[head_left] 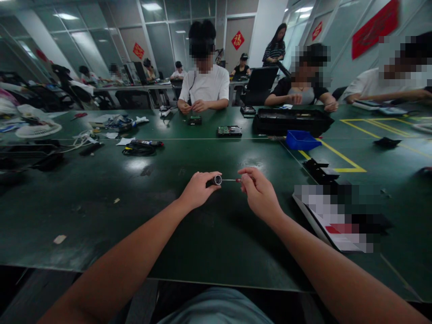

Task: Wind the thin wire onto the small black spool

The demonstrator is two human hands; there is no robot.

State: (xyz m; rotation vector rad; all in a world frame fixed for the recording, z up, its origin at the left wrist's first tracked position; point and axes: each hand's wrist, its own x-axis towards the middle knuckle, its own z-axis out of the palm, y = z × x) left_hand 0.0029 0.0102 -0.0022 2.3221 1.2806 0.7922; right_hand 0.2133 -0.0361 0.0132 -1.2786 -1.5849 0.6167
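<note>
In the middle of the head view, my left hand [199,190] is closed round a small dark cylindrical part [218,180] whose round, pale-rimmed end faces me. My right hand [258,193] grips a screwdriver [231,180] by its handle, which the fingers mostly cover; a bit of red shows at the handle's front. The thin metal shaft points left, and its tip meets the side of the cylindrical part or lies just in front of it; I cannot tell which. Both hands are above the green table [216,243].
To the right lie a white box or booklet [320,225], black plastic pieces [320,171] and a blue bin [302,140]. Ahead are a circuit-board device [229,131] and a long black housing [293,120]. Coiled black cable [140,147] lies left. Co-workers sit across the table.
</note>
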